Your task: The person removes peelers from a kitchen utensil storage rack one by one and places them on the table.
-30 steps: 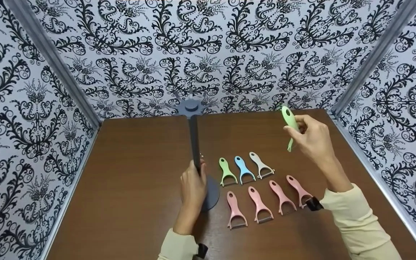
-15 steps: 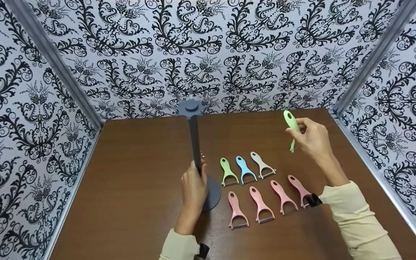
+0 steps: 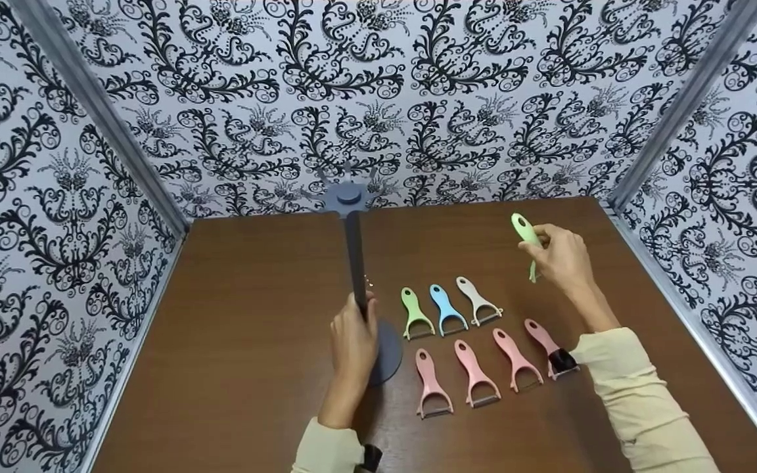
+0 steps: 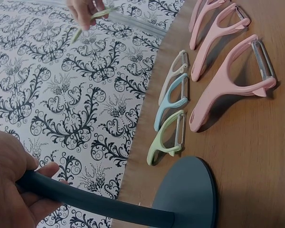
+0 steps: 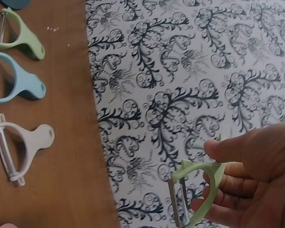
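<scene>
In the head view my left hand (image 3: 353, 338) grips the grey post of a stand (image 3: 355, 256), its fingers wrapped around the lower part. The stand has a round base and a top ring of several prongs. My right hand (image 3: 561, 256) pinches a light green peeler (image 3: 524, 228) above the table's back right, handle hole upward. The right wrist view shows the thumb and fingers on that peeler's green frame (image 5: 210, 185), blade pointing down-left. Lying to the right of the base are another green peeler (image 3: 416, 314), a blue peeler (image 3: 447, 310) and a white peeler (image 3: 478, 301).
Nearer the front, several pink peelers (image 3: 475, 373) lie in a row on the brown table (image 3: 240, 341). The rightmost is partly covered by the black strap at my right wrist. Patterned walls (image 3: 378, 98) with metal corner posts (image 3: 109, 118) enclose the table.
My right hand has lowered slightly with the green peeler, coming a little toward the front. The left hand keeps its grip on the post, and the lying peelers stay in place.
</scene>
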A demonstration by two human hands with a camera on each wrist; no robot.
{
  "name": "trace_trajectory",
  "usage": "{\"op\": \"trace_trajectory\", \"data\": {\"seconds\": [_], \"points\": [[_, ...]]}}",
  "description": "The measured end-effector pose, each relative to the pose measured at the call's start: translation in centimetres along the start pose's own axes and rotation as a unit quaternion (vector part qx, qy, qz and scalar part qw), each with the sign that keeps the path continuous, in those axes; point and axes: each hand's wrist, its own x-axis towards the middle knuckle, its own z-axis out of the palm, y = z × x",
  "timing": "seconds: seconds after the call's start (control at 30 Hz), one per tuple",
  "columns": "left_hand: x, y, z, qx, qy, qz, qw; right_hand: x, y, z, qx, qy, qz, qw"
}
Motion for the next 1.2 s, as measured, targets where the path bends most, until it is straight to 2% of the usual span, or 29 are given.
{"op": "trace_trajectory", "data": {"seconds": [0.4, 0.67, 0.87, 1.2], "points": [[-0.2, -0.5, 0.1, 0.004, 0.001, 0.004, 1.0, 0.3, 2.1, 1.9, -0.02, -0.03, 0.031, 0.9989], [-0.1, -0.5, 0.2, 0.002, 0.002, 0.01, 0.9999, 0.2, 3.6, 3.2, -0.031, -0.024, 0.05, 0.998], [-0.1, -0.5, 0.2, -0.001, 0.005, 0.008, 0.9999, 0.2, 4.9, 4.6, -0.044, -0.047, 0.086, 0.9942], [-0.1, -0.5, 0.0, 0.002, 0.007, 0.004, 1.0, -0.1, 6.3, 6.7, -0.052, -0.087, 0.116, 0.9881]]}}
